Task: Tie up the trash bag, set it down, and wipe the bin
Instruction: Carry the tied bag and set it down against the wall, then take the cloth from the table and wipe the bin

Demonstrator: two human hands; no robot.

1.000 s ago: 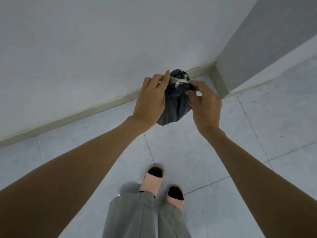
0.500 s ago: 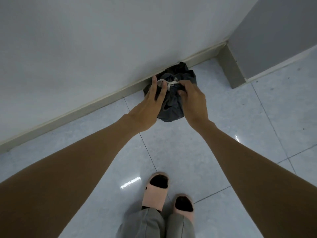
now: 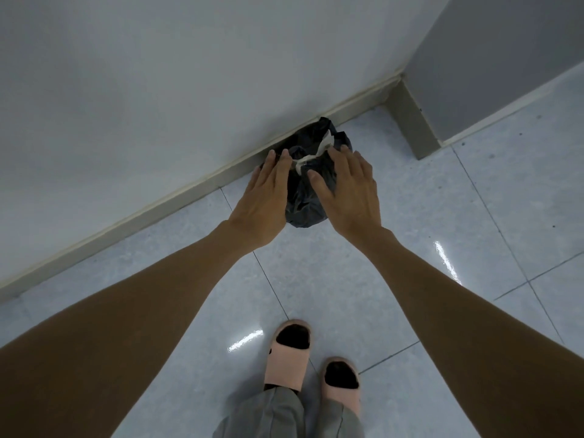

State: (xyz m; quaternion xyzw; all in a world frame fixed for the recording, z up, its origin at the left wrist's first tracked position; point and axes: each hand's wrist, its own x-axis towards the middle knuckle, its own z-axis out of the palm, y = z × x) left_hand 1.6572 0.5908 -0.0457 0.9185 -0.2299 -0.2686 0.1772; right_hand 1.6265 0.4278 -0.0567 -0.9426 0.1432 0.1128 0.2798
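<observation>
Shiny floor (image 3: 363, 295) holds the tied bag (image 3: 308, 197) by the far wall (image 3: 189, 90). Left hand (image 3: 264, 200) and right hand (image 3: 350, 191) lie flat beside it, fingers straight, holding nothing.

Both hands are covering the sides of the trash bag (image 3: 308, 197); whether they're touching it isn't showing.

A pale tiled floor (image 3: 395, 200) with thin dark joints reflects some light. A white wall (image 3: 158, 74) meets it along a baseboard (image 3: 126, 221). At the right, a grey wall (image 3: 505, 58) forms a corner. Below, two pink slippers (image 3: 286, 358) and grey trousers (image 3: 271, 415) show.
</observation>
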